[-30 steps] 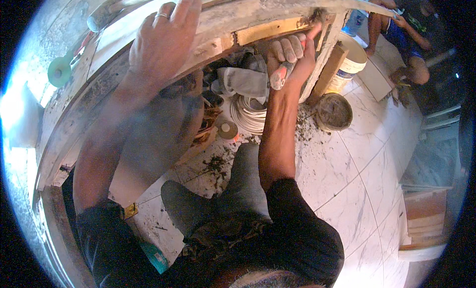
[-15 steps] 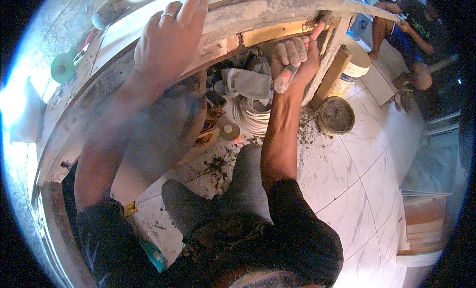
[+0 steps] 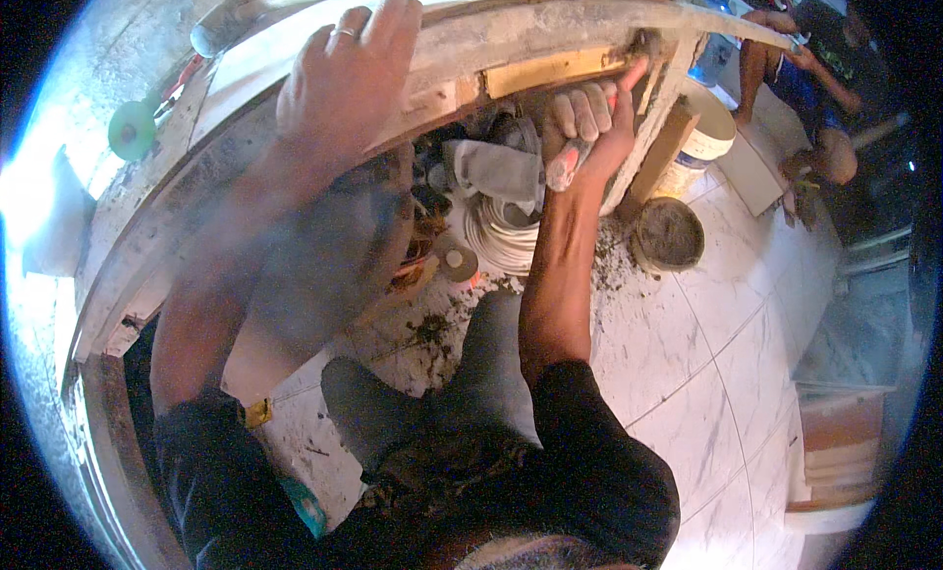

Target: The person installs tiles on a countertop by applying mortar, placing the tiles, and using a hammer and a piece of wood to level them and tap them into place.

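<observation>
My left hand [image 3: 349, 84], a ring on one finger, rests with fingers stretched out on the edge of the worn counter [image 3: 550, 22]. Under the counter's right part, my right hand [image 3: 592, 118] is wrapped round a hand tool with a dirty red-and-grey handle [image 3: 563, 167]. Its index finger points along the tool toward a dark gap in the corner, where counter and upright post meet. I cannot make out the tool's working end. A yellowish wooden strip [image 3: 555, 71] runs beneath the counter edge, just left of that corner.
A small tub of grey mortar [image 3: 668, 234] stands on the tiled floor, near a white bucket [image 3: 709, 138]. Below the counter lie a coil of pale cable [image 3: 501, 241], a grey cloth [image 3: 499, 169] and a tape roll [image 3: 457, 264]. Another person [image 3: 825, 89] sits at far right.
The view has shifted slightly, so most things sit a little lower and to the right. Both hands keep their places: the left on the counter, the right at the corner with the tool.
</observation>
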Demonstrator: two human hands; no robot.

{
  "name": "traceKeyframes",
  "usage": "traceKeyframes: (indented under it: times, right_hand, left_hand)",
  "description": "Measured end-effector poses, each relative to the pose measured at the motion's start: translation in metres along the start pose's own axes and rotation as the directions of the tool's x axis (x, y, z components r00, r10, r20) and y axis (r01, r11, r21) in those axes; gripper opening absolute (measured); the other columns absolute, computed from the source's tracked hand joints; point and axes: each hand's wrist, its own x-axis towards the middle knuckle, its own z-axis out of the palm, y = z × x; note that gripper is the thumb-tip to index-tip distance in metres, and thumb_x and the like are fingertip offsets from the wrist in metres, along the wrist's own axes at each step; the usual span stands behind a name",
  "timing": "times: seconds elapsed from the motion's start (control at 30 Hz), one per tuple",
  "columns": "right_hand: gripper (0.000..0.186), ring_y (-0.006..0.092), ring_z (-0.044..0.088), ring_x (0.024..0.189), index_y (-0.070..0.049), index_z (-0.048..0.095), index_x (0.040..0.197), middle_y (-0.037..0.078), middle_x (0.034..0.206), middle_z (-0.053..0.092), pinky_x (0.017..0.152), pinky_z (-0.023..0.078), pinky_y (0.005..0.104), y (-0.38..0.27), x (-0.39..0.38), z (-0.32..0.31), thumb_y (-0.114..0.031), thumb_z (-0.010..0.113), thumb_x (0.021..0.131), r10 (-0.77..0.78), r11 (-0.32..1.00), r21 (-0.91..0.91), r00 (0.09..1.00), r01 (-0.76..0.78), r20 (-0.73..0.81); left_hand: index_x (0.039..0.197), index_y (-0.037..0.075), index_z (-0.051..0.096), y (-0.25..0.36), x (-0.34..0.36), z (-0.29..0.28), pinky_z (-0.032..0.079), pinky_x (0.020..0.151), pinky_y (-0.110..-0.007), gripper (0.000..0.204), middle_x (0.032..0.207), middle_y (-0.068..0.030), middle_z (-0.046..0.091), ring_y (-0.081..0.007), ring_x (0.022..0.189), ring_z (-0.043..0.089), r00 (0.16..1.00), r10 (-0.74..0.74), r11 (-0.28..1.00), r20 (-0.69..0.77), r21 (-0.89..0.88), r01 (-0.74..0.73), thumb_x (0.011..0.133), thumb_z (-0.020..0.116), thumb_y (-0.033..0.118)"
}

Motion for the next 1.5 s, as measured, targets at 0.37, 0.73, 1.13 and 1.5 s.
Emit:
traceKeyframes:
  times: [0.37,0.73,1.13,1.5]
  right_hand:
    - [0.024,0.0128,0.031,0.035,-0.012,0.046,0.086,-0.002,0.048,0.032,0.033,0.025,0.0277,-0.014,-0.022,0.011,-0.033,0.039,0.095,-0.072,0.883,-0.459,0.936,-0.102,-0.346]
    - [0.033,0.0182,0.037,0.039,-0.003,0.043,0.091,0.005,0.053,0.038,0.038,0.032,0.0303,-0.019,-0.023,-0.002,-0.035,0.036,0.096,-0.277,0.58,-0.809,0.91,-0.097,-0.308]
    - [0.021,0.0322,0.055,0.081,0.0,0.059,0.096,0.017,0.087,0.057,0.076,0.043,0.0412,-0.031,-0.003,-0.065,-0.011,0.045,0.086,-0.16,-0.636,-0.762,0.945,0.121,0.284]
    - [0.02,0.0369,0.058,0.073,0.002,0.058,0.087,0.021,0.081,0.06,0.066,0.046,0.0452,-0.047,0.027,-0.112,-0.016,0.054,0.08,0.013,-0.92,-0.346,0.898,0.183,0.44]
  left_hand:
    - [0.127,0.009,0.043,0.002,0.002,0.001,0.05,0.082,-0.038,0.057,0.125,-0.0073,0.047,-0.0228,0.108,0.053,0.998,-0.013,1.0,-0.066,-0.025,0.011,0.076,0.062,0.026]
    - [0.128,0.012,0.042,-0.003,0.003,-0.002,0.05,0.084,-0.042,0.054,0.128,-0.0065,0.046,-0.0262,0.108,0.055,0.999,-0.007,0.999,-0.05,-0.048,0.004,0.078,0.06,0.024]
    - [0.122,0.003,0.047,-0.007,-0.002,0.007,0.05,0.079,-0.039,0.052,0.125,-0.0123,0.049,-0.024,0.105,0.057,0.99,0.087,0.996,-0.108,-0.004,-0.088,0.082,0.054,0.036]
    - [0.105,0.011,0.054,-0.011,-0.007,0.004,0.044,0.089,-0.042,0.029,0.105,-0.0042,0.054,-0.0189,0.099,0.059,0.915,0.179,0.942,-0.362,-0.206,-0.266,0.082,0.053,0.028]
